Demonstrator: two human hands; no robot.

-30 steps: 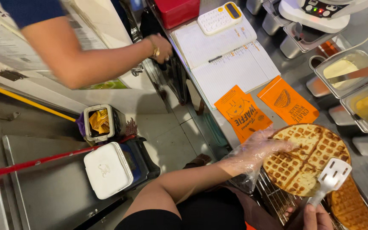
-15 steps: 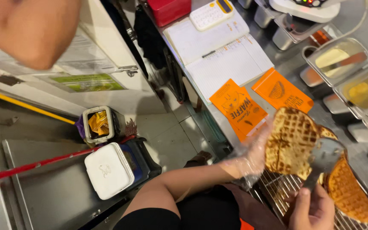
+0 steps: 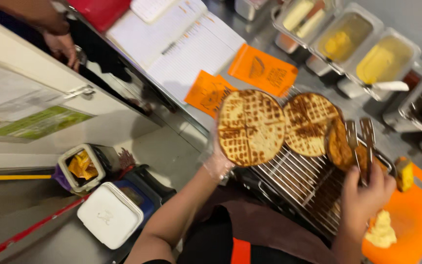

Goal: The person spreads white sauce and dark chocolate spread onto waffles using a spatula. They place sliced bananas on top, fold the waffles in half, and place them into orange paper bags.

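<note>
My left hand (image 3: 218,165), in a clear plastic glove, holds a round golden waffle (image 3: 250,128) from underneath, tilted up over the left end of a wire rack (image 3: 296,188). A second round waffle (image 3: 309,123) lies on the rack beside it, and a darker waffle piece (image 3: 340,145) sits to its right. My right hand (image 3: 367,189) grips a metal tong-like tool (image 3: 360,139) whose tips rest by the darker piece.
An orange cutting board (image 3: 416,215) carries a yellow dollop (image 3: 382,233). Metal tubs of yellow spreads (image 3: 384,58) stand behind. Orange paper sleeves (image 3: 262,68) and an open notebook (image 3: 181,44) lie on the counter. Another person's hand (image 3: 62,46) is at top left. Bins (image 3: 108,215) stand below.
My left hand has lifted the waffle off the rack and swung it left, face up toward me. My right hand moved right with its tool to the darker waffle.
</note>
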